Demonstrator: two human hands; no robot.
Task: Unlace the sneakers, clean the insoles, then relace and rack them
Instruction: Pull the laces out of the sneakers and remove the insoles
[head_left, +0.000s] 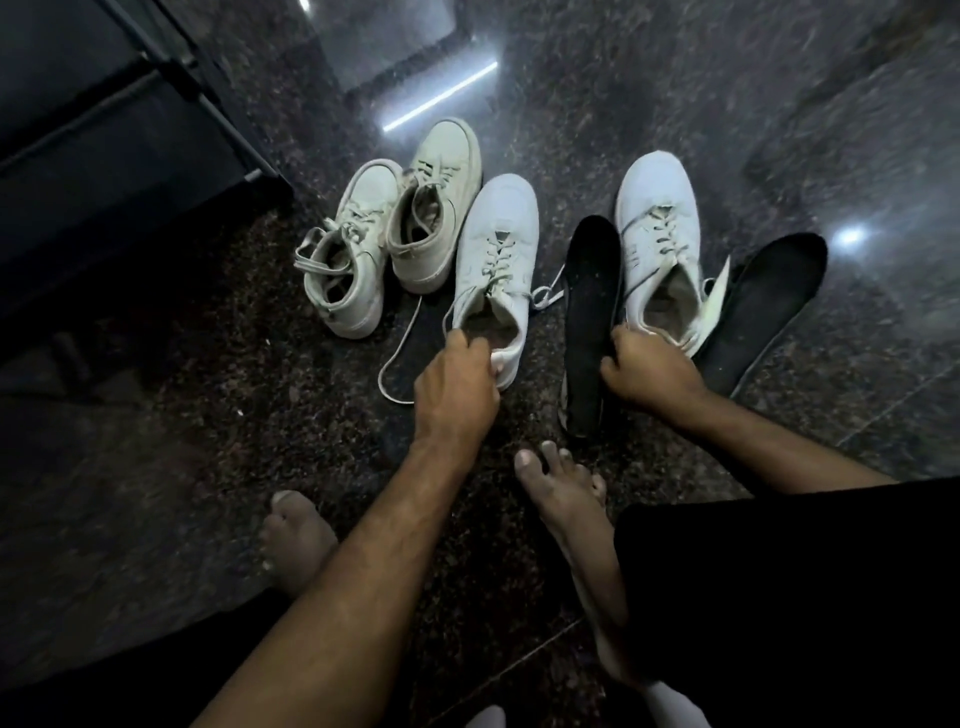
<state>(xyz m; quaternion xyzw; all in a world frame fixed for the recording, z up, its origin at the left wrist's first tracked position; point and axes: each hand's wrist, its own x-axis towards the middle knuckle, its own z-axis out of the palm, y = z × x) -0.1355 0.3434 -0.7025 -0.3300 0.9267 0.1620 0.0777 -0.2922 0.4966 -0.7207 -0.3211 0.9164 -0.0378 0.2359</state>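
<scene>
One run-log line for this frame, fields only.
left hand: grips white sneaker heel | right hand: holds black insole | second insole: on floor | laces: still in

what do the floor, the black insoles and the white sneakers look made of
Floor: polished speckled stone, probably granite; it mirrors the lights.
Black insoles: matte and thin, likely foam or fabric-faced foam; no shine.
White sneakers: smooth uppers with a slight sheen, leather or synthetic, hard to say which; the laces look like woven fabric.

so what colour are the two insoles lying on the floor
Black, both insoles, clearest in the head view beside the white sneaker.
</scene>
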